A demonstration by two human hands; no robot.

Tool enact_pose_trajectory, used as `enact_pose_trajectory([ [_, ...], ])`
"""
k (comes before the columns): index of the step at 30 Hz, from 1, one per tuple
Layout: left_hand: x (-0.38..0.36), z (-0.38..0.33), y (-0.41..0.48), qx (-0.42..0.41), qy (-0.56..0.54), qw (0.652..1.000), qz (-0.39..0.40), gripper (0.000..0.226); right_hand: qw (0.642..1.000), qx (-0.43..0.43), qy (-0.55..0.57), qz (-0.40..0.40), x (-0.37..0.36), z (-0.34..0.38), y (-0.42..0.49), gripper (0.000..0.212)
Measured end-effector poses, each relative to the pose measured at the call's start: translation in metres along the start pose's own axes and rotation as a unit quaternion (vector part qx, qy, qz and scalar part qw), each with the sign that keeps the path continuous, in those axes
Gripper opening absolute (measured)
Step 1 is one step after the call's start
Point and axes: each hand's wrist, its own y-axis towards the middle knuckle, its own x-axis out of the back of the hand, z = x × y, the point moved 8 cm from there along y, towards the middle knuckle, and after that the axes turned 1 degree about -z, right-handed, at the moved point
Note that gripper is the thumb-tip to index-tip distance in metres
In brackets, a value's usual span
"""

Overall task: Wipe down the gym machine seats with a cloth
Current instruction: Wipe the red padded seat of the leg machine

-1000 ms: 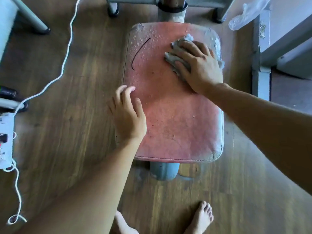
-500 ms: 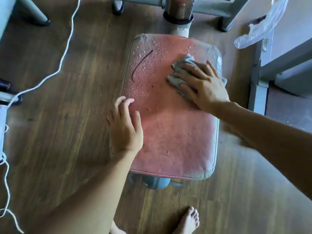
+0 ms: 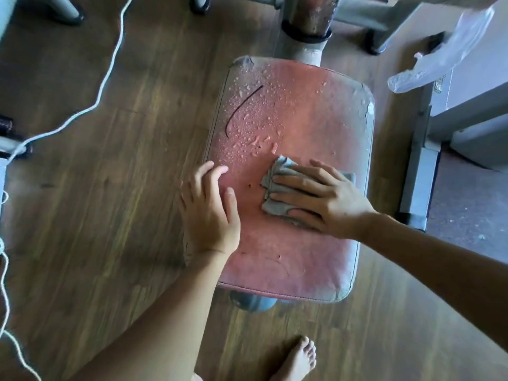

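Note:
A worn red padded seat on a grey post fills the middle of the view. Water drops cover its far left part, around a dark curved scratch. My right hand presses a crumpled grey cloth flat onto the seat's middle with straight, spread fingers. My left hand rests on the seat's left edge, fingers relaxed and holding nothing.
The grey machine frame stands behind the seat. A white cord snakes over the wooden floor at left. A clear plastic bag hangs at the upper right by a grey metal frame. My bare foot stands below the seat.
My right hand has dragged the cloth from the seat's far right corner toward me and to the middle, leaving that part wiped. My left hand stays on the left edge.

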Motion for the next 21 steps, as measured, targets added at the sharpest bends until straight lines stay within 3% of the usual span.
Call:
enact_pose_trajectory([
  [4,0.000,-0.001,-0.001,-0.002,-0.001,1.000,-0.007,0.034,0.996,-0.079,-0.045,-0.018,0.015,-0.073,0.027,0.040],
  [9,0.000,0.001,-0.002,-0.008,-0.030,0.999,-0.022,0.033,0.961,-0.259,-0.041,-0.088,0.040,-0.149,0.048,0.043],
  [14,0.000,0.002,-0.002,-0.032,-0.062,0.996,-0.060,0.031,0.909,-0.397,-0.020,-0.129,0.039,-0.140,0.032,0.051],
  [17,0.006,0.004,-0.003,-0.029,-0.102,0.991,-0.086,0.027,0.910,-0.399,-0.011,-0.116,0.027,-0.090,0.007,0.046],
  [21,0.018,0.017,-0.009,-0.001,-0.116,0.983,-0.145,0.022,0.959,-0.274,-0.021,-0.065,0.001,0.015,-0.017,0.044],
])
